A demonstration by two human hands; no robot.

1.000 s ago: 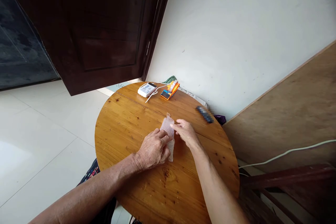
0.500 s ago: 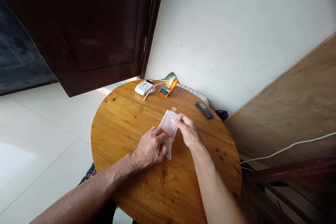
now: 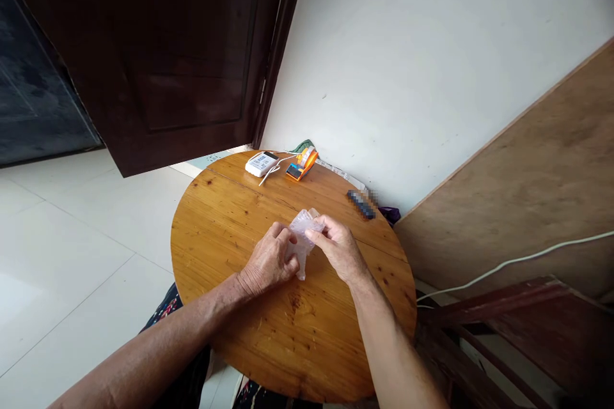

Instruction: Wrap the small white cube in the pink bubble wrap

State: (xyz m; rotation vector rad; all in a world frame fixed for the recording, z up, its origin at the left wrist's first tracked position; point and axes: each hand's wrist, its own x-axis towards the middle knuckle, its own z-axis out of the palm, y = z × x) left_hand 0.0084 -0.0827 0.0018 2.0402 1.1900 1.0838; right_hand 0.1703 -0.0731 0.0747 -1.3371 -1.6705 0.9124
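Observation:
A piece of clear bubble wrap is bunched between my two hands over the middle of the round wooden table. My left hand has its fingers curled on the wrap's left side, and a lower flap hangs beside the thumb. On the other side, my right hand pinches the upper right edge between thumb and fingers. A small brownish tab shows behind the wrap's top edge. Whether anything lies inside the wrap I cannot make out.
Toward the table's far edge lie a white device with a white cord and an orange tape dispenser. A dark, pixelated object lies at the right. Behind stand a dark door and a white wall.
The bubble wrap has gone from a flat, smooth sheet to a crumpled, folded shape. My right hand has shifted slightly down. The view has turned a little.

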